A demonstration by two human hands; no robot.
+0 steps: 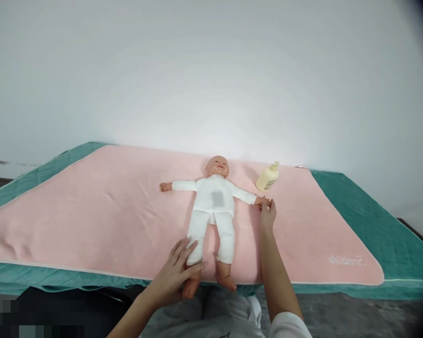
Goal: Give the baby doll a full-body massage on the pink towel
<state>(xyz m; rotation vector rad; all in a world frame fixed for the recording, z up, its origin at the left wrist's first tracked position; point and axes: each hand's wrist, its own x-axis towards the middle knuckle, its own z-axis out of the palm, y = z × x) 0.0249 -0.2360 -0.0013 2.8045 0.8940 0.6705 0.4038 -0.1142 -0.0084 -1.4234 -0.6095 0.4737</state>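
Note:
A baby doll [204,197] with a white cloth body lies on its back on a pink blanket [127,206], arms spread and feet toward me. My left hand [174,272] rests over the doll's lower leg on the left, its fingers spread across the white cloth. The fingers of my right hand [268,213] are closed around the doll's small hand [261,201] on the right side. Just beyond my right hand stands a pale yellow pump bottle [268,177], leaning slightly in view, with dark print on its side.
Under the blanket is a green cover [366,216] that shows along the sides and front edge. A pale wall [211,80] rises directly behind. At the lower left, below the front edge, there is a dark object [70,307].

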